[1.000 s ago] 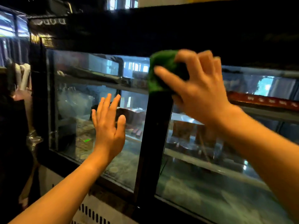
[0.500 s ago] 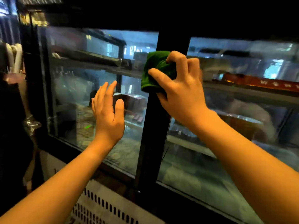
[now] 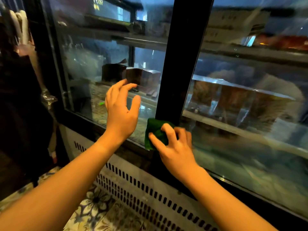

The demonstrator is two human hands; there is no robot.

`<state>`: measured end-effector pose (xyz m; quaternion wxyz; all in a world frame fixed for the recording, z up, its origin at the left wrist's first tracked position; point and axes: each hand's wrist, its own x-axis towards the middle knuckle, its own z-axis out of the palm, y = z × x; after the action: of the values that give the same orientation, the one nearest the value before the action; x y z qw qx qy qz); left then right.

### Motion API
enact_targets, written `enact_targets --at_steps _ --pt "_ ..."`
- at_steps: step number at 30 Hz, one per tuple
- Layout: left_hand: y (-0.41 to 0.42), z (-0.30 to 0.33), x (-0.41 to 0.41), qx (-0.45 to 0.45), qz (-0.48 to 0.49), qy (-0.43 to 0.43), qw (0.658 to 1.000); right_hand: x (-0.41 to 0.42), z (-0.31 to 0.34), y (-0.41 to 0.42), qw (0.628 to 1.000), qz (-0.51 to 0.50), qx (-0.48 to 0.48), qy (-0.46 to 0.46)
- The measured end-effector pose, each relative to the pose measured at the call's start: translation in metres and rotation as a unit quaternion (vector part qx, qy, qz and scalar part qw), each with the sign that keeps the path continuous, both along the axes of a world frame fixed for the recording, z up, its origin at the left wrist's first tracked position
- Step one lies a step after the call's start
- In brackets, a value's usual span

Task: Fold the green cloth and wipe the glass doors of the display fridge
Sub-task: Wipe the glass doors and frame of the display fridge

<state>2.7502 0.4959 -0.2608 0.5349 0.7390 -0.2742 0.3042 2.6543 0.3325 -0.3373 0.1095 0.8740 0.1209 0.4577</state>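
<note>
Folding looks done: right hand pinches the wadded green cloth at the black door post's foot; left hand hovers spread beside it; glass doors seemingly mostly unwiped.

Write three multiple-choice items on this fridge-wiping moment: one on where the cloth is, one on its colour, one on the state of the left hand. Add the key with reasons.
1. Where is the cloth?
A. At the foot of the black centre post, near the bottom frame
B. On the floor tiles
C. Draped over the left forearm

2. What colour is the cloth?
A. White
B. Green
C. Red

3. How is the left hand?
A. Gripping the cloth
B. Clenched in a fist
C. Empty, with fingers loosely spread before the left glass door

Key:
1 A, the right hand holds it against the base of the post.
2 B, the wad is plainly dark green.
3 C, nothing is in it and its fingers are apart.
</note>
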Motion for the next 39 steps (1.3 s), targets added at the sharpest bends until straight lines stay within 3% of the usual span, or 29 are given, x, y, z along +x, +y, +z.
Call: enact_targets --at_steps 5,10,13,15,18,20,23,25,28,31,33,36,39 --pt "0.004 -0.017 -0.002 0.014 0.017 0.016 1.0 -0.013 -0.031 0.005 0.996 -0.027 -0.024 0.076" --pt "0.0 -0.036 -0.013 0.013 -0.034 0.043 0.998 -0.032 -0.024 0.015 0.964 -0.056 -0.063 0.252" --pt "0.0 -0.032 -0.018 -0.061 -0.063 0.074 0.993 -0.038 -0.005 0.012 0.95 0.038 0.07 0.303" --pt "-0.001 -0.023 -0.021 -0.161 -0.112 0.118 0.973 -0.04 0.017 0.017 0.942 0.108 0.198 0.249" --pt "0.001 -0.001 -0.029 -0.3 -0.214 0.175 0.913 -0.034 0.055 0.028 0.91 0.182 0.353 0.12" --pt "0.003 0.01 -0.037 -0.323 -0.281 0.18 0.886 -0.026 0.079 0.035 0.89 0.195 0.411 0.027" --pt "-0.004 0.028 -0.052 -0.292 -0.335 0.166 0.88 -0.011 0.112 0.041 0.865 0.196 0.456 -0.068" --pt "-0.013 0.039 -0.06 -0.286 -0.346 0.179 0.875 -0.004 0.127 0.048 0.869 0.205 0.445 -0.068" --pt "-0.021 0.054 -0.06 -0.351 -0.325 0.168 0.862 -0.003 0.146 0.059 0.885 0.252 0.392 0.026" --pt "-0.016 0.069 -0.045 -0.441 -0.261 0.171 0.842 -0.01 0.162 0.053 0.849 0.329 0.374 0.177" --pt "-0.01 0.078 -0.032 -0.451 -0.232 0.153 0.848 -0.014 0.173 0.044 0.871 0.331 0.338 0.133" --pt "-0.006 0.095 -0.017 -0.364 -0.162 0.026 0.917 -0.005 0.178 0.034 0.967 0.154 0.186 -0.08" --pt "-0.007 0.113 -0.002 -0.227 -0.078 -0.147 0.96 0.014 0.166 0.032 0.984 -0.013 0.118 -0.132"
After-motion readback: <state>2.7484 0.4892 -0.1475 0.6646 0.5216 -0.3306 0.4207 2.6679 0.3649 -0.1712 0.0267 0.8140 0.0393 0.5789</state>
